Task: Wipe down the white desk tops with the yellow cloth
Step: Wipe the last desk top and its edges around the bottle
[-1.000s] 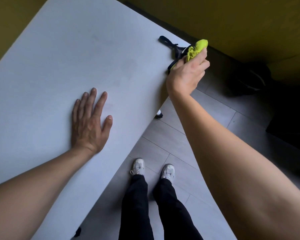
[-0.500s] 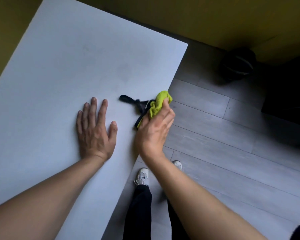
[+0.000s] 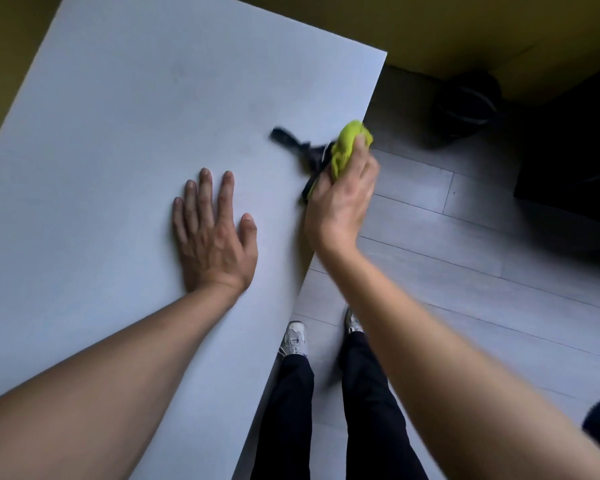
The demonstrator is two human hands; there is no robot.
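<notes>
A white desk top (image 3: 118, 168) fills the left and middle of the view. My left hand (image 3: 215, 233) lies flat on it, fingers straight and spread. My right hand (image 3: 343, 199) grips a bunched yellow cloth (image 3: 349, 143) at the desk's right edge, fingers curled round it. A dark strap-like piece (image 3: 297, 143) trails from the cloth onto the desk surface. The cloth and right hand are motion-blurred.
Grey plank floor (image 3: 465, 289) lies to the right of the desk. My legs in dark trousers and light shoes (image 3: 293, 339) stand at the desk edge. A dark round object (image 3: 468, 102) sits on the floor by the yellow wall (image 3: 430, 26). Dark furniture (image 3: 575, 150) stands far right.
My right hand with the cloth swept back along the desk's right edge toward me, then shifted slightly outward again. My left hand stayed flat in place.
</notes>
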